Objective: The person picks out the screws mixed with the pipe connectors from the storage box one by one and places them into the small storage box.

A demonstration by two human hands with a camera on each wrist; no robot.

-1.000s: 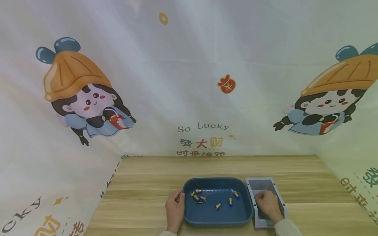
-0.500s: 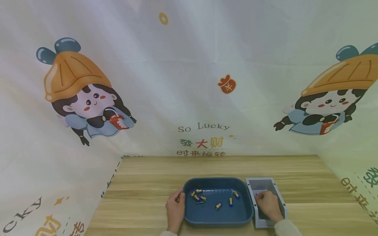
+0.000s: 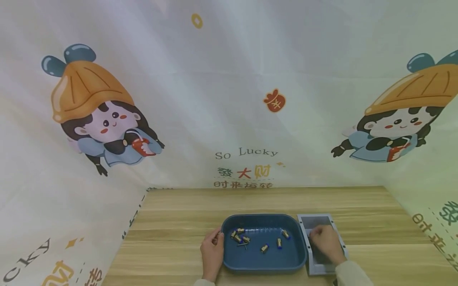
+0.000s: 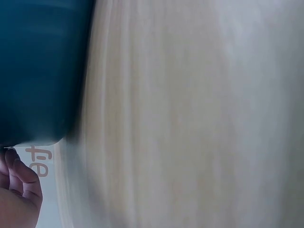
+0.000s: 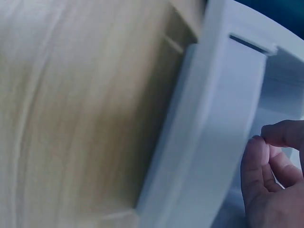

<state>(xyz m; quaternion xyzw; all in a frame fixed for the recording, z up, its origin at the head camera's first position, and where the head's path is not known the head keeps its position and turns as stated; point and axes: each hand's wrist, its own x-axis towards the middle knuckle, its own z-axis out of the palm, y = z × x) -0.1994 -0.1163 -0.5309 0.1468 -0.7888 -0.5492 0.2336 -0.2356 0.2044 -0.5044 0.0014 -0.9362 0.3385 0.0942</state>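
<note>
On the table stands a dark blue tray (image 3: 264, 271) with several brass push-in fittings (image 3: 264, 248) with blue collars scattered in it. A thin metal pin (image 3: 242, 245) lies among those at the left. My left hand (image 3: 212, 252) grips the tray's left rim; in the left wrist view its curled fingers (image 4: 28, 178) are at the tray's corner. Over the grey box (image 3: 314, 217), my right hand (image 3: 327, 243) has its fingers curled. In the right wrist view its thumb and index fingertips (image 5: 256, 148) meet above the box interior, with nothing visible between them.
The grey box sits against the tray's right side, with small dark holes along its rims. Wood-grain tabletop (image 3: 179, 222) surrounds both containers. Behind and at the sides hangs a printed white cloth (image 3: 200, 119).
My right hand has risen a little within the grey box's outline and turned slightly. My left hand stays at the tray rim, and the fittings have not moved.
</note>
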